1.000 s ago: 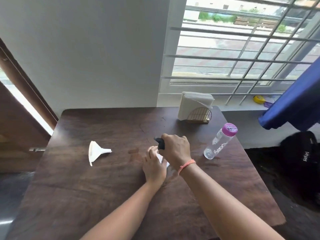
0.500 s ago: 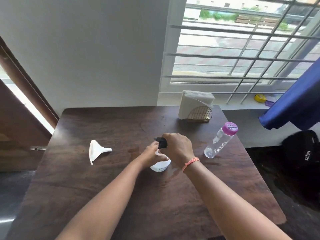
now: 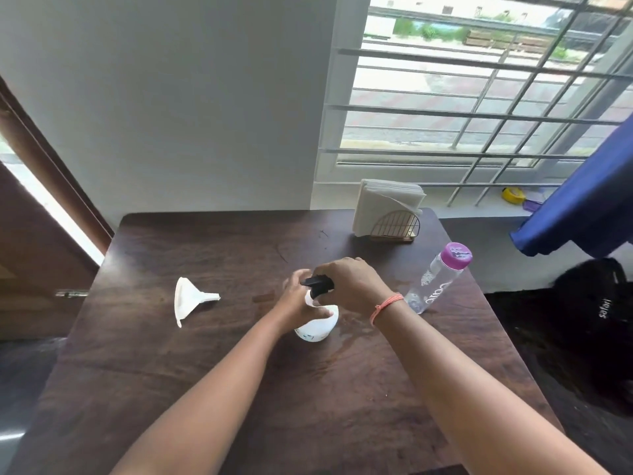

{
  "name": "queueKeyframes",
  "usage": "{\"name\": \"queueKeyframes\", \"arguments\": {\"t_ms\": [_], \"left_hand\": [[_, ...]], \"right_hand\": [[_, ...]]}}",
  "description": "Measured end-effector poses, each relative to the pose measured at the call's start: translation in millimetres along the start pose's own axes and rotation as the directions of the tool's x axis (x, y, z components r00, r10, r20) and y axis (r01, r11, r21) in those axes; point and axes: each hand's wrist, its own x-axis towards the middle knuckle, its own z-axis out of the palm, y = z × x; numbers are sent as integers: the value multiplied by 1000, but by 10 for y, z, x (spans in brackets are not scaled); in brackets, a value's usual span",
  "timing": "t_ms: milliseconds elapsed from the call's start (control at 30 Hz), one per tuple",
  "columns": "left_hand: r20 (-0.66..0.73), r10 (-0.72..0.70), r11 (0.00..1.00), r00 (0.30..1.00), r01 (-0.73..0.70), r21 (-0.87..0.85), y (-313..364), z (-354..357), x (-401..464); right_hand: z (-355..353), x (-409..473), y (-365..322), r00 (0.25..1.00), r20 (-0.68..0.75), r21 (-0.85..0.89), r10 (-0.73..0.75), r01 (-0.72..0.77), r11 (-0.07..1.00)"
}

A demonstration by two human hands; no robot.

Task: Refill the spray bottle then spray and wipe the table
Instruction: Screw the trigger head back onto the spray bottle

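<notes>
your left hand [image 3: 301, 303] wraps the white spray bottle [image 3: 317, 325] at mid-table [image 3: 205, 389], right hand [image 3: 352, 284] clamps its black head [image 3: 318, 284]; funnel [image 3: 190, 299] aside, water bottle [image 3: 436, 277] capped: spraying and wiping likely remain.

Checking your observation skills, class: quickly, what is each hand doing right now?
Left hand: closed around the white spray bottle, steadying it on the table.
Right hand: closed on the bottle's black spray head.

Both forearms reach forward, left hand [image 3: 297, 305] and right hand [image 3: 352, 282] (orange wrist thread) with fingers curled, touching.
</notes>
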Motion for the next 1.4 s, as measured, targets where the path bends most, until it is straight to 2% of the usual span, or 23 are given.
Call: {"name": "queueKeyframes", "arguments": {"t_ms": [67,100,200,300,333,433,467,500,567,600,667,733,800,833,900,967,1100,1200,1267,1333,1400], "left_hand": [[92,42,999,995,-40,-31,-43,-38,12],[90,55,998,994,-52,-34,-73,-23,25],[-96,55,994,994,-63,-91,-102,155,71],[-304,60,992,951,-92,-90,-57,343,-4],[-351,27,995,936,-59,-83,-23,360,-56],[-393,-52,991,918,-2,-134,-24,416,-56],[-393,-93,987,915,32,-159,-27,402,-23],[-399,-120,981,909,48,-187,-40,362,1],[-404,-226,920,886,58,-389,27,213,-33],[-373,-302,855,877,75,-513,61,129,-42],[-320,-399,742,859,97,-664,95,-25,10],[-263,-456,627,850,98,-773,187,-144,30],[-188,-520,490,833,111,-865,312,-275,17],[-146,-537,438,831,127,-890,369,-333,3],[-90,-519,385,850,139,-913,449,-430,-22],[-73,-471,336,879,102,-936,503,-465,-49],[-75,-387,311,919,53,-949,496,-494,-107],[-250,-372,359,894,-110,-927,417,-614,-148],[-339,-312,398,888,-202,-895,352,-760,-164],[-327,-225,359,918,-234,-904,318,-901,-169],[-266,-159,263,951,-219,-940,335,-978,-160]], "right_hand": [[-3,-4,-47,1000,-22,-26,14,-14,1000],[7,-11,-76,998,-43,-22,48,-49,999],[82,-25,-202,968,-133,36,213,-210,977],[139,-6,-338,920,-165,89,356,-346,934],[144,2,-360,905,-163,109,392,-379,919],[138,36,-308,901,-102,111,421,-410,905],[126,34,-250,908,-59,178,414,-398,900],[101,22,-183,914,-5,320,406,-383,867],[27,-22,-52,921,38,621,387,-325,713],[14,-30,24,922,3,673,387,-288,681],[49,-31,138,933,5,683,359,-266,681],[204,-79,157,959,102,669,265,-263,695],[423,-122,57,982,73,683,173,-176,709],[526,-147,-6,987,9,729,162,-117,675],[700,-163,-68,960,-151,825,235,-9,565],[767,-142,-46,920,-215,893,327,50,447],[678,-109,7,937,-142,967,320,63,246],[600,-101,50,960,-6,996,281,-20,89],[597,-89,79,967,56,998,249,-55,-10],[602,-72,79,970,99,990,221,-74,-119],[605,-53,49,973,124,980,192,-89,-180]]}}
